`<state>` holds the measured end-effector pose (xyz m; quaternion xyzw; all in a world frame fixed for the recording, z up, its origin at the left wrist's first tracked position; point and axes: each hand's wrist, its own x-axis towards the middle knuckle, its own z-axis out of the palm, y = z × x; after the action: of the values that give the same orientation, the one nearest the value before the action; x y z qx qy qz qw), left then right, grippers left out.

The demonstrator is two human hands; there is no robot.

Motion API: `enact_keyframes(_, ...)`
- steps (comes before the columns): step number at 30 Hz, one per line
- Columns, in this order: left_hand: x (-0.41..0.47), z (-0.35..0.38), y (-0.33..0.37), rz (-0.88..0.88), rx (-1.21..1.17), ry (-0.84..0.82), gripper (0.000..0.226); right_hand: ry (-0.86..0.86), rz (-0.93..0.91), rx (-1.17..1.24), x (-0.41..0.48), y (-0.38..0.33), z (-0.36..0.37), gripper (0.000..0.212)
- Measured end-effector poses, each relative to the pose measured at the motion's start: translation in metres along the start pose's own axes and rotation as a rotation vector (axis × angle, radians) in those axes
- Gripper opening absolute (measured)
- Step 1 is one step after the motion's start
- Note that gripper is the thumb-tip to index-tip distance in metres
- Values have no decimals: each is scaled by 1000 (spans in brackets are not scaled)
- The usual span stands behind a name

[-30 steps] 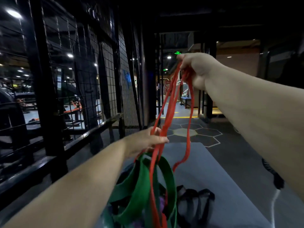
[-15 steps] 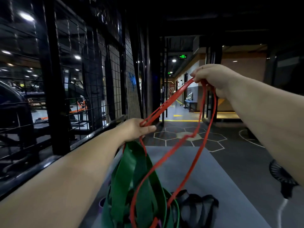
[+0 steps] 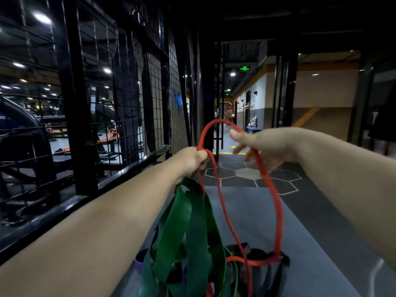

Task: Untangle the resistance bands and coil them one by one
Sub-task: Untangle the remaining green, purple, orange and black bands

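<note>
My left hand [image 3: 194, 160] is raised in front of me and grips a thin red resistance band [image 3: 277, 209] together with a wide green band [image 3: 184, 228] that hangs below it in several folds. The red band arches up from that fist, passes across my right hand [image 3: 264, 146], and drops in a long loop to the mat. My right hand has its fingers spread, with the band lying against its palm side. A black band [image 3: 263, 273] and a purple band [image 3: 140, 259] lie tangled under the green one on the grey mat [image 3: 252, 211].
A black wire-mesh rack wall [image 3: 128, 108] runs along my left side with a low black rail [image 3: 64, 209]. Dark gym floor with hexagon markings [image 3: 248, 173] stretches ahead toward a lit corridor. A black fan's white cable [image 3: 375, 275] lies at the lower right.
Both hands have come lower and closer together. My right hand has opened its grip on the red band, which now arches slackly between the hands instead of being pulled taut.
</note>
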<state>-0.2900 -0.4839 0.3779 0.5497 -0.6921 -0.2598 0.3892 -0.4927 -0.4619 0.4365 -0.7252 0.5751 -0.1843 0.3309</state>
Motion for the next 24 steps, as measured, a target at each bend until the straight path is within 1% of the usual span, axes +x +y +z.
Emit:
enact_keyframes(2, 0, 8, 3, -4, 51, -48, 25, -16, -44, 57, 6, 6, 20, 99)
enact_keyframes(4, -3, 16, 7, -8, 120, -142, 22, -18, -110, 241, 12, 13, 37, 92)
enact_keyframes(6, -5, 22, 6, -15, 172, -234, 16, -92, -138, 427, 16, 21, 51, 90)
enact_keyframes(7, -7, 24, 4, -23, 184, -257, 16, -121, -145, 450, 18, 25, 58, 86)
enact_keyframes(8, -8, 26, 1, -22, 194, -271, 22, -140, -153, 436, 19, 30, 65, 77)
enact_keyframes(10, -9, 30, -10, -13, 218, -273, 34, -157, -145, 408, 21, 37, 77, 59)
enact_keyframes(11, -11, 30, -12, -15, 226, -263, 35, -172, -128, 404, 21, 40, 83, 56)
enact_keyframes(13, -13, 32, -17, -51, 258, -226, 27, -219, -108, 416, 22, 45, 95, 63)
enact_keyframes(15, -10, 33, -26, -61, 241, -214, 27, -221, -91, 452, 24, 49, 103, 68)
enact_keyframes(16, -11, 34, -29, -46, 167, -226, 31, -212, -81, 469, 26, 53, 105, 66)
enact_keyframes(18, -15, 35, -40, -12, -40, -261, 43, -177, -64, 500, 29, 60, 107, 49)
enact_keyframes(20, -20, 34, -53, 20, -112, -285, 46, -110, -79, 504, 30, 69, 107, 32)
enact_keyframes(22, -26, 32, -65, 18, -74, -263, 38, -58, -99, 496, 31, 77, 108, 29)
enact_keyframes(24, -35, 31, -79, -37, 41, -153, 31, -26, -114, 550, 30, 82, 110, 28)
